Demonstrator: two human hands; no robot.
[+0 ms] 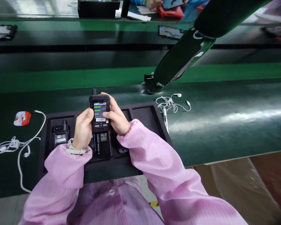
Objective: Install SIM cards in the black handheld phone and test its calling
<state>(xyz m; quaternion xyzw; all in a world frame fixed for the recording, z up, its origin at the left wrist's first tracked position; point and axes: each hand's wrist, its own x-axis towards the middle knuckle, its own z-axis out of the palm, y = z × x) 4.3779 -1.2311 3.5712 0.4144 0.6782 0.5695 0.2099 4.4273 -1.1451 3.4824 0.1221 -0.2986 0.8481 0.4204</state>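
A black handheld radio [100, 106] with a stubby antenna is held upright above a black tray [146, 114]. Its lit screen shows lines of green text, too small to read. My left hand [83, 126] wraps round its left side. Around its right side are the fingers of my right hand [118, 117], and that thumb lies over the screen's lower right. Below, in the tray, sits another radio [104, 145] with its inside showing. A similar opened radio [60, 136] rests in the left compartment. My right wrist partly hides a dark device [122, 149] in the tray.
White wired earphones [170, 103] and a white pen [165, 118] lie right of the tray. To the left are more earphones [12, 144], a white cable [19, 159] and a red-and-white object [22, 118]. A dark green slanted post [178, 62] stands beyond. Across the bench, a co-worker's hand [154, 3] shows.
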